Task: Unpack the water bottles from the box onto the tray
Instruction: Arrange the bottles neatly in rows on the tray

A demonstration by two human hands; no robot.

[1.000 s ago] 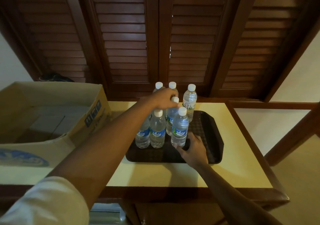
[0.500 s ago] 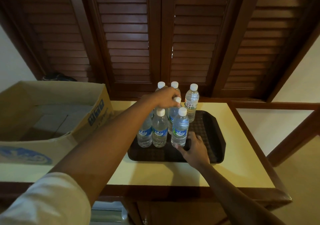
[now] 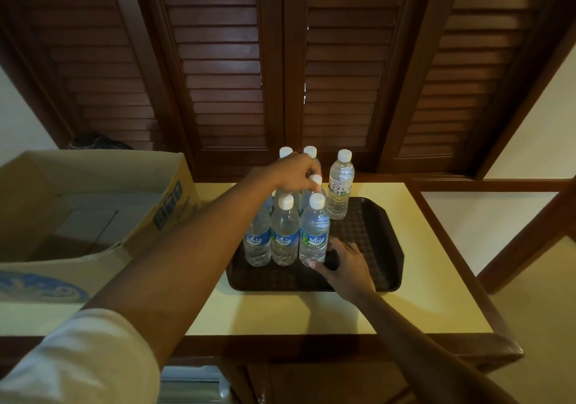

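Note:
Several clear water bottles with white caps stand close together on the left half of a dark brown tray (image 3: 383, 247). Three blue-labelled ones form the front row, ending on the right with the front right bottle (image 3: 314, 232). A white-labelled bottle (image 3: 341, 185) stands apart at the back right. My left hand (image 3: 293, 171) reaches over the cluster and closes on the neck of a middle-row bottle (image 3: 316, 180). My right hand (image 3: 346, 263) lies on the tray with fingers apart, thumb and fingertips touching the base of the front right bottle.
An open cardboard box (image 3: 149, 216) stands at the left of the cream tabletop (image 3: 436, 279); only its cardboard floor shows inside. Dark louvred wooden doors (image 3: 224, 60) rise right behind the table. The table has a raised wooden edge (image 3: 452, 247).
Both hands stay on the same bottles; my left hand's grip has barely shifted. The view has drifted slightly.

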